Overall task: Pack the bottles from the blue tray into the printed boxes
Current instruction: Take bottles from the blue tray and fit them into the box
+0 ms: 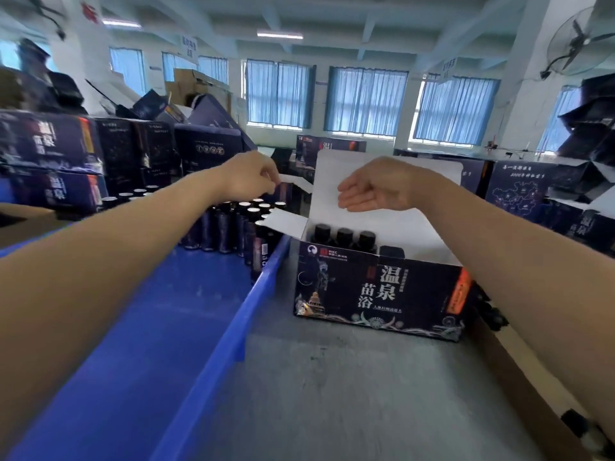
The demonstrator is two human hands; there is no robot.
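Blue tray (156,331) is lying along the left of the grey table (349,400), its right wall just beside the open printed box (376,294). The box is standing on the table with its lid (392,224) raised upright and showing a white inside. Stacks of closed printed boxes (50,151) are sitting behind the tray on the left. Bottles in tray (239,224) are standing upright, crowded at its far end. Four black caps of the bottles in box (344,235) are showing in a row along the front wall. Left hand (248,176) is reaching over the tray bottles, fingers curled and pinching the lid's white side tab (294,182). Right hand (372,191) is hovering in front of the raised lid, palm turned sideways, fingers relaxed and nearly straight, holding nothing.
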